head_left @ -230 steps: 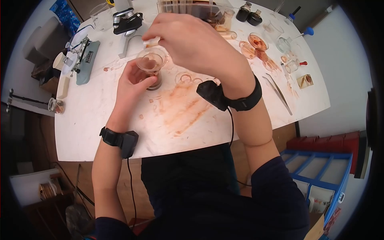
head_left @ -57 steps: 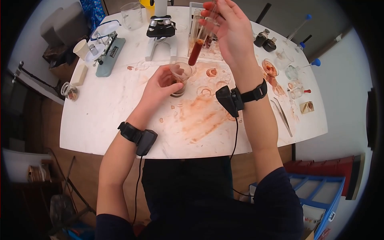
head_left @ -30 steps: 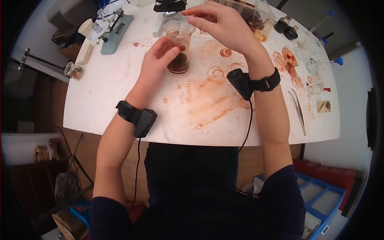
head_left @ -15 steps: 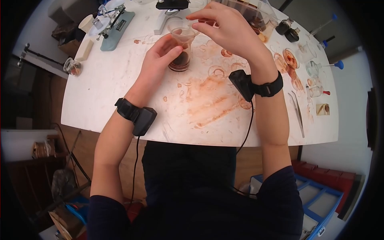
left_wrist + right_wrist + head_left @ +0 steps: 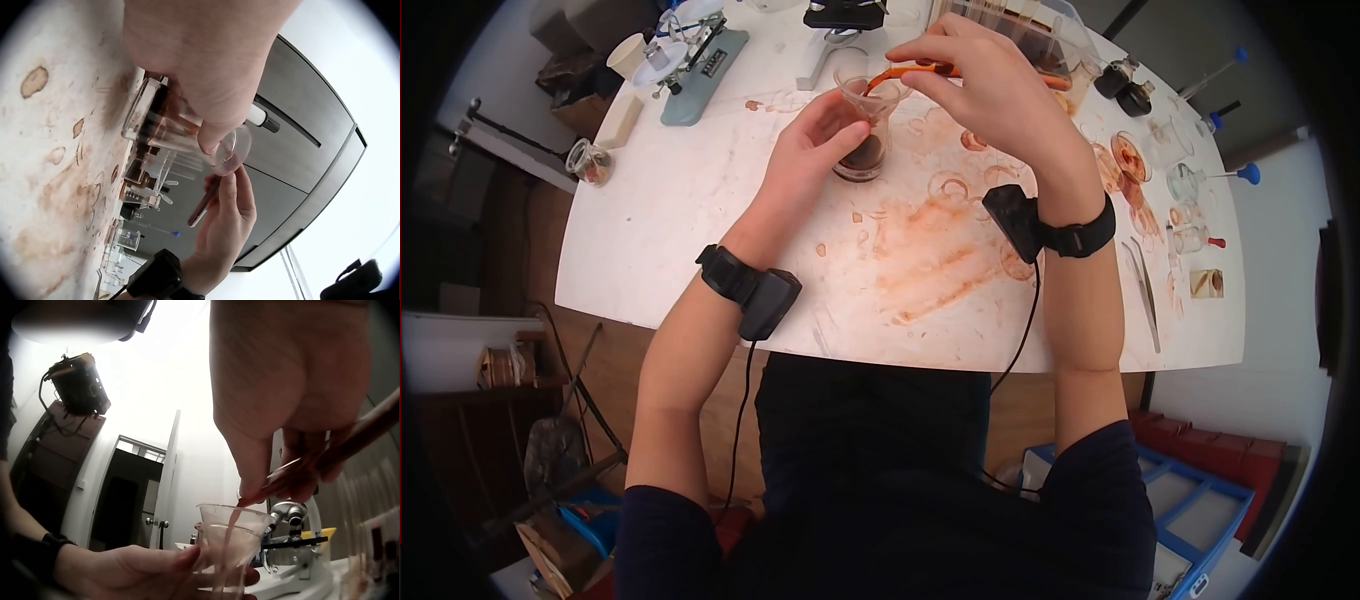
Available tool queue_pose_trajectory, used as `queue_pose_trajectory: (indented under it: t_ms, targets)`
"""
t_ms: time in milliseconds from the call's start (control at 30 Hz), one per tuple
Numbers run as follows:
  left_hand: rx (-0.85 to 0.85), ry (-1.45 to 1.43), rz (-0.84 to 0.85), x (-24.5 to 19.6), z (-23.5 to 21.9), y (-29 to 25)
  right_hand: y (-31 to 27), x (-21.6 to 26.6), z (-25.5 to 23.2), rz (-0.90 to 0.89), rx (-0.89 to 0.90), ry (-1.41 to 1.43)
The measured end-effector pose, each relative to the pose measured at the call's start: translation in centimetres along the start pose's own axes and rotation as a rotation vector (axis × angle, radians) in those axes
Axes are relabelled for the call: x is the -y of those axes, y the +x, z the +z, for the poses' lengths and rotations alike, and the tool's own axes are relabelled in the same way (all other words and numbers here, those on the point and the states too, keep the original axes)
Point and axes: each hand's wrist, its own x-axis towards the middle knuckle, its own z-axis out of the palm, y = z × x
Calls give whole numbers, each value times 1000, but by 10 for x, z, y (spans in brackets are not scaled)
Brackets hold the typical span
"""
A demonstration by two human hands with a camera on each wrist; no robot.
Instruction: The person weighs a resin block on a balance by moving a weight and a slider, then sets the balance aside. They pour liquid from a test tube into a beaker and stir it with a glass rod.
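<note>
My left hand holds a clear glass vessel with a wide flared mouth, thumb and fingers around it. Dark liquid lies in its lower part, which stands at the table. Between thumb and fingers my right hand pinches a test tube of red liquid, tipped almost level, its mouth right at the flared rim. In the right wrist view a thin red stream runs from the tube down inside the vessel. The left wrist view shows the tube beyond the rim, partly hidden by fingers.
A microscope and a test tube rack stand behind the hands. To the left is a balance. Dark bottles, a red-stained dish and tweezers are on the right. Red-brown stains mark the white table.
The right hand held the test tube steeply, mouth up, 1.9 seconds ago; the tube is now tipped over the flared mouth, with red liquid running out. The left hand keeps its hold.
</note>
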Motion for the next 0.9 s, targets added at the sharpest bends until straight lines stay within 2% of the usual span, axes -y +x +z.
queue_pose_trajectory:
  t_ms: [667, 900]
  targets:
    - [39, 8, 22, -3, 2, -1, -3, 10, -6, -32, -53, -26]
    - [43, 21, 7, -4, 4, -2, -7, 13, -6, -124, -54, -152]
